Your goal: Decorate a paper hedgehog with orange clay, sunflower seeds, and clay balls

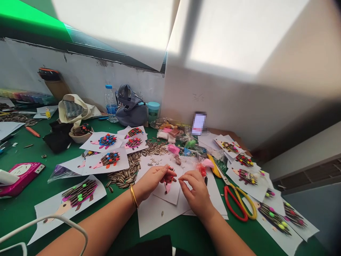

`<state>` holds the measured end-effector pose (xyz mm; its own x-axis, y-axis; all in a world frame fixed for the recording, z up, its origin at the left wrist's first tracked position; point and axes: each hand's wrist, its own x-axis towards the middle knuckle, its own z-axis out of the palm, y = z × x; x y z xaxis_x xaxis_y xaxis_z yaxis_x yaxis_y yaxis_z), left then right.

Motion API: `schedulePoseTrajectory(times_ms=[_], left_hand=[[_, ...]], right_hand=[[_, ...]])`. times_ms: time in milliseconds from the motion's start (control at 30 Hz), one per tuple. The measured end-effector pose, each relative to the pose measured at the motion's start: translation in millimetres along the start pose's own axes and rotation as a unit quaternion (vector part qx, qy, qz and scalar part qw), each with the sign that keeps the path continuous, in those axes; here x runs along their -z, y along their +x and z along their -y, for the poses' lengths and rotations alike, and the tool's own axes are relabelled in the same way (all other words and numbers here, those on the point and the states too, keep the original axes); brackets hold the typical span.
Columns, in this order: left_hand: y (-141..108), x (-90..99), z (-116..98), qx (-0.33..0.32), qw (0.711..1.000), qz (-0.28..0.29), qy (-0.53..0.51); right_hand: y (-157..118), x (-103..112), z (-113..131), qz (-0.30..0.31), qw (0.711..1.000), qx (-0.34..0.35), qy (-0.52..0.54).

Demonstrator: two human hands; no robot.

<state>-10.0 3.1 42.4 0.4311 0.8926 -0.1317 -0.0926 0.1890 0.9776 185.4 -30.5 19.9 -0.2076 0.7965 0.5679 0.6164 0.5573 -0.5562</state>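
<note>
A white card (173,197) with a pink-faced hedgehog figure lies in front of me on larger white sheets (149,217). Over the card's upper part, my left hand (158,179), with a gold bangle at the wrist, has its fingers curled together; what they hold, if anything, is hidden. Just right of the card, my right hand (197,190) pinches thumb and forefinger together, and anything between them is too small to make out. A sunflower seed (162,213) lies on the sheet below. Striped sunflower seeds (124,174) are heaped beyond my left wrist.
Scissors (237,202) with red and yellow handles lie right of my right hand. Finished-looking hedgehog cards (109,167) spread on both sides. Packets of coloured clay (174,149), a phone (199,123), a water bottle (110,103) and a grey bag (131,112) stand behind. A white cable (61,217) crosses the left foreground.
</note>
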Motion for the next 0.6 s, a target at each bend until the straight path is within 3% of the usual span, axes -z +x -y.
schedulePoseTrajectory(times_ms=[300, 600], left_hand=[[-1.4, -3.2, 3.1, 0.019, 0.999, 0.03, -0.035], [-6.6, -11.5, 3.5, -0.039, 0.989, 0.068, 0.128]], right_hand=[[-1.2, 2.7, 3.1, -0.021, 0.999, -0.002, 0.041], [1.5, -4.8, 22.5, -0.012, 0.979, -0.073, 0.19]])
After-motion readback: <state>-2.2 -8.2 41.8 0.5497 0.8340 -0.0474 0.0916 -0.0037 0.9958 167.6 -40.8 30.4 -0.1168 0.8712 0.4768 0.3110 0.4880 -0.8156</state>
